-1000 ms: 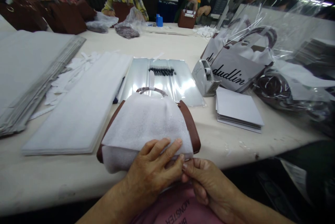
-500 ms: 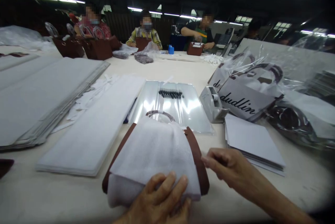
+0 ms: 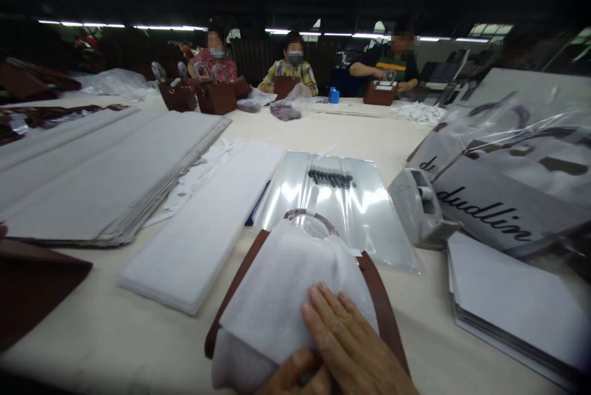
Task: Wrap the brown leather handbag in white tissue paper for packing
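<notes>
On cream table (image 3: 111,339), resting flat right hand (image 3: 348,336) on white foam (image 3: 281,284) over brown bag (image 3: 383,303), front and centre, together with curled left hand (image 3: 295,376) of unclear grip, presumably to pin foam snug.

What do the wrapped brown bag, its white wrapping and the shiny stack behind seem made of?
Brown bag: leather or imitation, unclear which, judging by its smooth, low-sheen brown side.
White wrapping: likely thin foam or nonwoven sheet, matt, with soft folds.
Shiny stack: probably clear plastic film, glossy, showing bright reflections.
</notes>
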Demonstrator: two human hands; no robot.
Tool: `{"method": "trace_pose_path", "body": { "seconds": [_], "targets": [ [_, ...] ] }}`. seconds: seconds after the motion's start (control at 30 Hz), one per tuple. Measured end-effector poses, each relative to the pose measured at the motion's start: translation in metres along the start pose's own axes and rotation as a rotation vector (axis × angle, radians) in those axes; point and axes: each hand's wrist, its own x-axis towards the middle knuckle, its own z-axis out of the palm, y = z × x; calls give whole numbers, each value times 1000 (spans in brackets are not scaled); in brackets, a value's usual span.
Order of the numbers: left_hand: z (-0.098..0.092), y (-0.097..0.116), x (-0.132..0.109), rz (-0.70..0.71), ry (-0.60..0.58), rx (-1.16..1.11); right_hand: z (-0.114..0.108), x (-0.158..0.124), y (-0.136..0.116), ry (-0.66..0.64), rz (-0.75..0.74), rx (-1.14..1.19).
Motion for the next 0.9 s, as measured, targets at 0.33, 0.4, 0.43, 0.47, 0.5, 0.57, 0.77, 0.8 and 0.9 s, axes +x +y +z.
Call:
{"method": "trace_pose_path", "body": {
  "seconds": [0.33,0.4,0.43,0.47,0.5,0.57,0.77,0.8,0.9],
  "targets": [
    [-82,1,-15,-665,249,92,-10,9,-6,32,-66,-56],
    [-92,-2,-26,-963,210,12,-12,22,-15,66,-35,-82],
    [-95,-3,-30,-1054,181,-53,-12,30,-21,73,-19,-86],
    [-97,-4,-33,-1094,171,-116,-10,39,-26,73,-2,-83],
    [-97,-6,-34,-1100,179,-169,-7,47,-32,65,11,-73],
    [-99,-9,-31,-1084,212,-244,1,60,-40,52,2,-30],
    [-107,-24,-10,-1021,205,-446,11,68,-40,132,3,18],
    [-108,-26,-8,-1028,188,-472,10,67,-39,162,20,32],
    [-109,-32,-5,-1146,152,-515,4,65,-36,262,73,100]
  ]
}}
